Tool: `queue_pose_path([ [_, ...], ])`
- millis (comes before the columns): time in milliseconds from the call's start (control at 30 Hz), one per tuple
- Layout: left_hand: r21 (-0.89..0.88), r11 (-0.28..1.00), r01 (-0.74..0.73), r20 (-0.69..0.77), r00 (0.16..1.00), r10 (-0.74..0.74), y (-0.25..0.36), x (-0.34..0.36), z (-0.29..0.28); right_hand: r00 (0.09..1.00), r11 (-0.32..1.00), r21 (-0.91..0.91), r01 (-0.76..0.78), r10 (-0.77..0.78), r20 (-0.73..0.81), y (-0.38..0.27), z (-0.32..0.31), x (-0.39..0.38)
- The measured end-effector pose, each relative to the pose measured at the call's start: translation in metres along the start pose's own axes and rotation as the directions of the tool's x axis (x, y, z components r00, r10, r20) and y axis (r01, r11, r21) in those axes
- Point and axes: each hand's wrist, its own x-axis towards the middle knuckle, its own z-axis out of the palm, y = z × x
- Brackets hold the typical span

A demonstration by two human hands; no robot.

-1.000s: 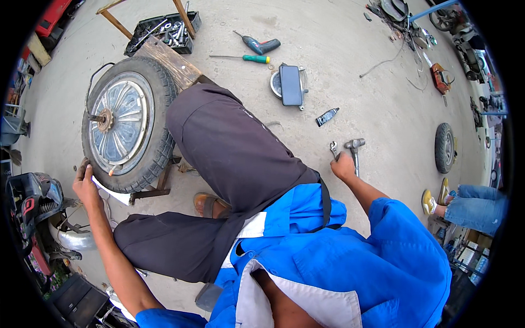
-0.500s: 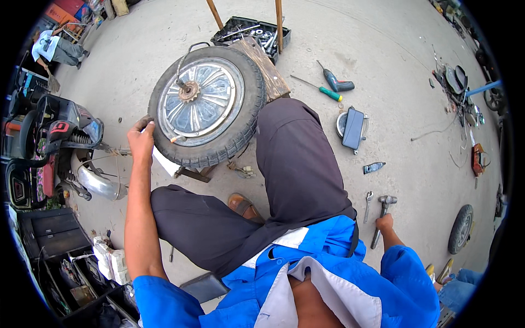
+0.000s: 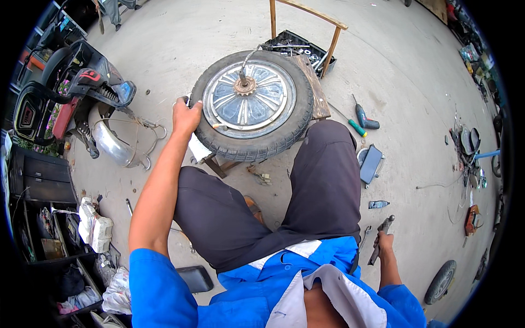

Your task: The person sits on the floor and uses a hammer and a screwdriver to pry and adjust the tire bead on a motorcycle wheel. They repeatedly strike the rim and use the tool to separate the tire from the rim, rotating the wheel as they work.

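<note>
In front of my knees a motor wheel [image 3: 249,145] with a black tyre and a silver hub lies flat on a low wooden stool [image 3: 314,90]. A rusty sprocket [image 3: 244,86] sits at its middle, with a cable rising beside it. My left hand [image 3: 187,117] is at the tyre's left edge, thumb close against the rubber and fingers apart from the thumb; something pale shows between them, too small to name. Low at my right side, my right hand [image 3: 385,240] grips a hammer [image 3: 387,223] by its handle, head pointing away from me.
A wrench [image 3: 365,236], a small tube [image 3: 378,204], a dark blue case [image 3: 372,163], a screwdriver [image 3: 356,127] and a power drill [image 3: 365,117] lie on the floor at right. A toolbox [image 3: 333,68] stands behind the stool. At left are a scooter [image 3: 90,87] and a compartmented box [image 3: 41,186].
My view has swung left, so the wheel and stool appear further right. My left thumb and fingers have spread apart beside the tyre. The hammer has turned in my right hand.
</note>
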Motion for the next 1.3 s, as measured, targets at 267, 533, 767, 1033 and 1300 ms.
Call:
queue_pose_path([
  [267,-0.057,0.992,0.116,0.157,0.982,-0.105,0.003,0.006,0.012,0.879,0.918,0.192,0.346,-0.389,0.277,-0.204,0.066,-0.116],
  [533,-0.073,0.987,0.144,0.213,0.969,-0.126,-0.02,0.018,0.023,0.478,0.688,0.464,0.558,-0.724,0.498,-0.355,0.138,-0.255],
  [767,0.057,0.994,0.092,0.213,0.972,-0.102,0.0,0.011,0.023,0.297,0.697,0.239,0.676,-0.555,0.777,-0.389,0.211,-0.29],
  [1033,0.072,0.992,0.108,0.178,0.977,-0.119,0.003,0.005,0.019,0.259,0.604,0.392,0.693,-0.717,0.647,-0.406,0.268,-0.306],
  [1300,0.056,0.991,0.125,0.2,0.971,-0.134,0.006,0.005,0.018,0.265,0.566,0.359,0.742,-0.74,0.619,-0.405,0.286,-0.299],
])
